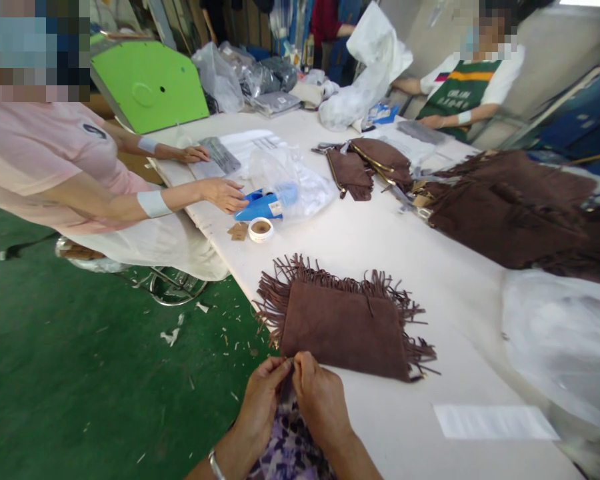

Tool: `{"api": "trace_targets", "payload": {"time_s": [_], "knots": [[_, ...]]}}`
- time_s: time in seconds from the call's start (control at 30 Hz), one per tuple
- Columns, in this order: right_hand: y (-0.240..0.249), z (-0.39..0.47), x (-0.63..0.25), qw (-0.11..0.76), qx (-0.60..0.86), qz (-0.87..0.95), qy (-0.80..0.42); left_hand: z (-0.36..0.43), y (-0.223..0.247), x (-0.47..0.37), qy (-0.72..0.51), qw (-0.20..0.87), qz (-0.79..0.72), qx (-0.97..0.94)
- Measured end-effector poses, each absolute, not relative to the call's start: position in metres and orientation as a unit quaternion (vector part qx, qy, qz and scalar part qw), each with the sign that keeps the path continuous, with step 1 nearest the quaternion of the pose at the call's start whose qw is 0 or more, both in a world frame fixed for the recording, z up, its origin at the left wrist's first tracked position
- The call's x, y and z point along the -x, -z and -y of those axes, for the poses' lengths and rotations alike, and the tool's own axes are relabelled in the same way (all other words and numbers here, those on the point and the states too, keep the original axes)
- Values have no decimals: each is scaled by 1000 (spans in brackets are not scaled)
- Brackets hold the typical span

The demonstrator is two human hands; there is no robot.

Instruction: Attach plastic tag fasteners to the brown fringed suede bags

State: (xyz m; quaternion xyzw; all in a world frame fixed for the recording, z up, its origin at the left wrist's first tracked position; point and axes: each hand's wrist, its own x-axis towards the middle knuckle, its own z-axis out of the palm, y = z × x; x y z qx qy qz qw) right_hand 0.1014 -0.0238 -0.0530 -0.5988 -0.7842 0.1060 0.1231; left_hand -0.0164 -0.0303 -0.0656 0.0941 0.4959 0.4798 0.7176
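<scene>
A brown fringed pouch [347, 327] lies flat on the white table [460, 280], its fringe spread along the far edge and both sides. At the pouch's near left corner, my left hand [265, 393] and my right hand [320, 393] meet with fingers pinched together. What they hold between the fingertips is too small to make out. A silver bracelet circles my left wrist.
Across the left edge, a person in pink [45, 167] handles a blue tape dispenser [260, 205] near a tape roll [261, 230]. Another person [460, 87] works at the far right. Brown bags [530, 207], plastic sheeting [560, 340] and a paper strip [495, 422] lie right.
</scene>
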Motion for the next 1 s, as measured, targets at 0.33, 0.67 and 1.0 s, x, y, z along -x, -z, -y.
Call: {"api": "trace_targets", "payload": {"time_s": [0.33,0.67,1.0], "knots": [[50,22,-104,123,610,771,-135,16,59,19,-429,750,-498,-76],[52,37,-103,120,605,761,-201,32,64,25,-405,761,-500,-76],[49,54,-104,201,672,635,-324,34,63,23,-421,758,-496,-49]]}}
